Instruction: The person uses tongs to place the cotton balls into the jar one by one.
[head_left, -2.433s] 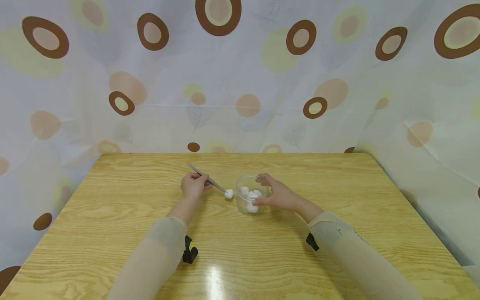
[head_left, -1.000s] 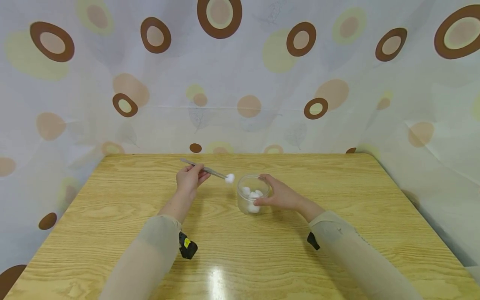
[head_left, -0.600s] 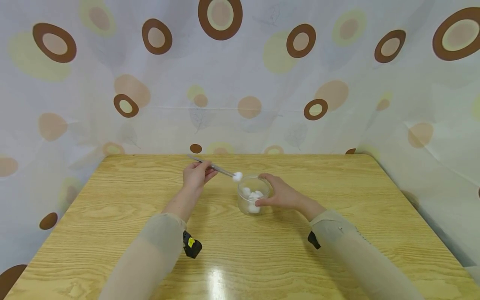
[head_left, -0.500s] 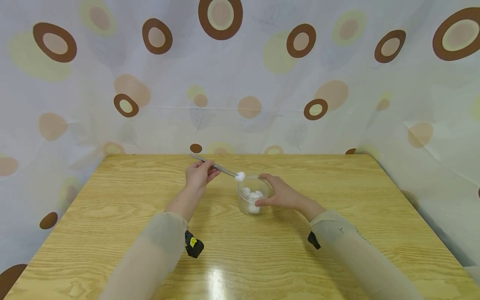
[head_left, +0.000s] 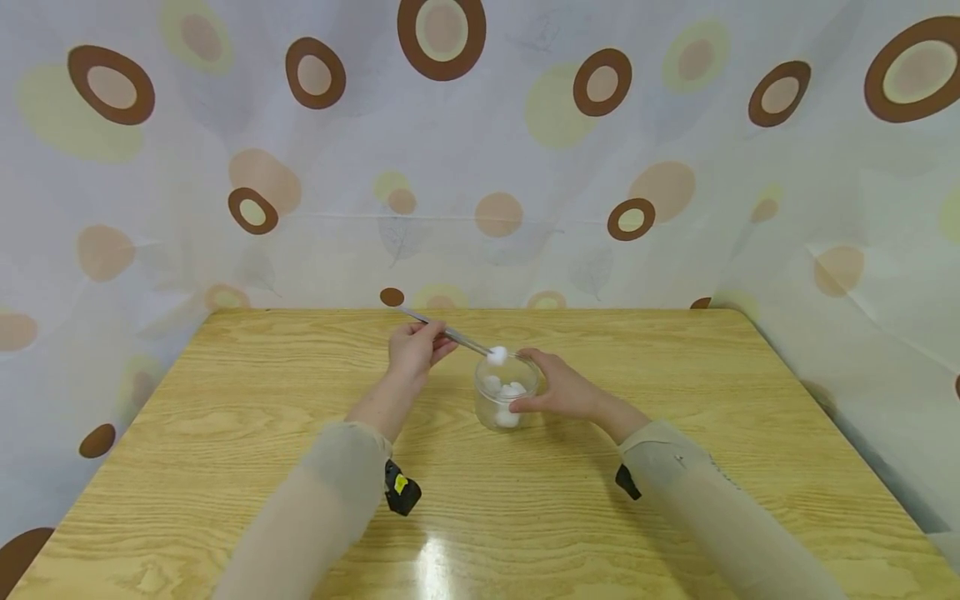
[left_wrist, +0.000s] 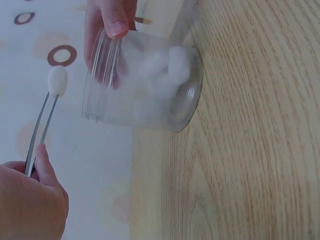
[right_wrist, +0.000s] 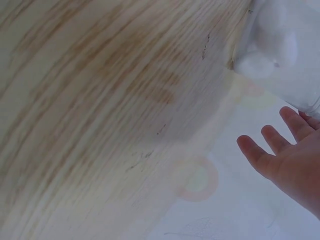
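Metal tweezers (head_left: 467,341) are pinched in my left hand (head_left: 411,354), and their tips clasp a white cotton ball (head_left: 497,356). That ball is in the air above the mouth of a clear round jar (head_left: 484,413), apart from its rim in the left wrist view. Several more cotton balls (left_wrist: 172,70) lie at the bottom of the jar. My right hand (head_left: 564,390) grips the jar from the right, thumb at the front and fingers behind. In the right wrist view, some of its fingers (right_wrist: 272,140) stretch out away from the wall.
The jar stands upright on a wood-grain table (head_left: 247,467). A patterned sheet (head_left: 480,167) with brown and yellow ovals hangs behind the table and along both sides. A black wrist camera (head_left: 402,490) sits under the left sleeve.
My left hand has lifted the cotton ball off the table with the tweezers and carried it right, over the jar. My right hand has kept its grip on the jar.
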